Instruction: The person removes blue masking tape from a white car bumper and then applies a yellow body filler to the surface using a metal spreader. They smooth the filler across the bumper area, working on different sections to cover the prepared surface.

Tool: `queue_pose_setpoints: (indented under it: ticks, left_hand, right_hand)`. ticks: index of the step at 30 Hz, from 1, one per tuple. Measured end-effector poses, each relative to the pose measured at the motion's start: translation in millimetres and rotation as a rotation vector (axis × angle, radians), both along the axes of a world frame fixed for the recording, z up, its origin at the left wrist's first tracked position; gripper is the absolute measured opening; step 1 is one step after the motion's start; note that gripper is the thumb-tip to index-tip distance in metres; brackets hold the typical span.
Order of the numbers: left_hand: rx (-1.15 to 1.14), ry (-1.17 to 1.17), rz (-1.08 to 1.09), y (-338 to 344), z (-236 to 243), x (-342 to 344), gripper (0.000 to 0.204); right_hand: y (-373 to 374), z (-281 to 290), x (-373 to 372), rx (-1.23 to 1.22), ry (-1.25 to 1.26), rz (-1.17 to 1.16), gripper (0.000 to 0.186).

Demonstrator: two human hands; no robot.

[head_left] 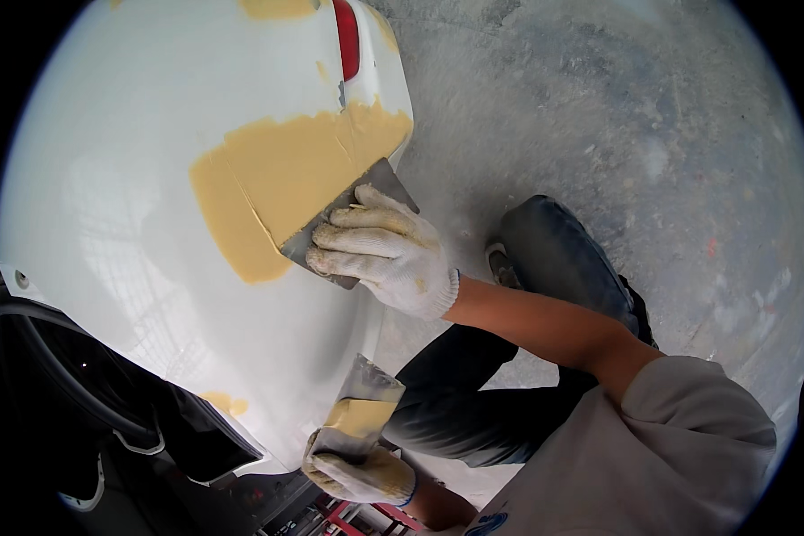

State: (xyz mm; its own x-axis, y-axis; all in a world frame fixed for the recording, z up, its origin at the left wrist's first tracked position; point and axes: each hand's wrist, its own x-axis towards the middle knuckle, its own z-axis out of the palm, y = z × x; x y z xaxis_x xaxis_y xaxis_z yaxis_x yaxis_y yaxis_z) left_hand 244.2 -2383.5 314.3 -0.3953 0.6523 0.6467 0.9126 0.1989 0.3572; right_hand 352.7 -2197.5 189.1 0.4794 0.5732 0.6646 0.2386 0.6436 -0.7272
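My right hand [389, 250], in a stained white knit glove, presses a wide grey putty spreader [390, 181] flat against a white car body panel [143, 205]. The spreader's edge lies on a broad patch of tan body filler [277, 170], which has a thin raised ridge running down it. Lower down, my left hand [357, 475], gloved too, grips a second putty spreader [371, 382] with a band of tan filler across its face. That tool is held beside the panel's lower edge, apart from the patch. My left fingers are partly hidden behind it.
A red tail light [347, 40] sits above the patch. Smaller filler spots [225, 402] mark the panel elsewhere. At lower left is a dark opening [89, 393] in the car body. My bent legs [563, 255] are over the grey concrete floor [688, 179]. Red-framed items [344, 516] lie below.
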Motion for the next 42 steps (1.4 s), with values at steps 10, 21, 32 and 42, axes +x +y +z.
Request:
queue_pose_setpoints:
  ticks: [10, 21, 32, 42]
  left_hand:
    - [-0.171, -0.588, -0.349, 33.8, 0.6, 12.8, 0.033]
    - [0.054, -0.440, -0.200, 41.1, 11.0, 13.3, 0.033]
    - [0.063, -0.358, -0.215, 29.4, 13.8, 15.6, 0.040]
    - [-0.046, -0.629, -0.411, 14.0, 6.8, -20.7, 0.027]
  right_hand:
    - [-58.7, 30.8, 99.2, -0.511, 1.017, 1.401, 0.044]
    - [-7.6, 19.9, 113.0, -0.722, 0.806, 0.900, 0.032]
    - [44.7, 80.3, 48.2, 0.105, -0.049, -0.015, 0.029]
    - [-30.5, 41.4, 54.7, 0.046, -0.147, 0.223, 0.035]
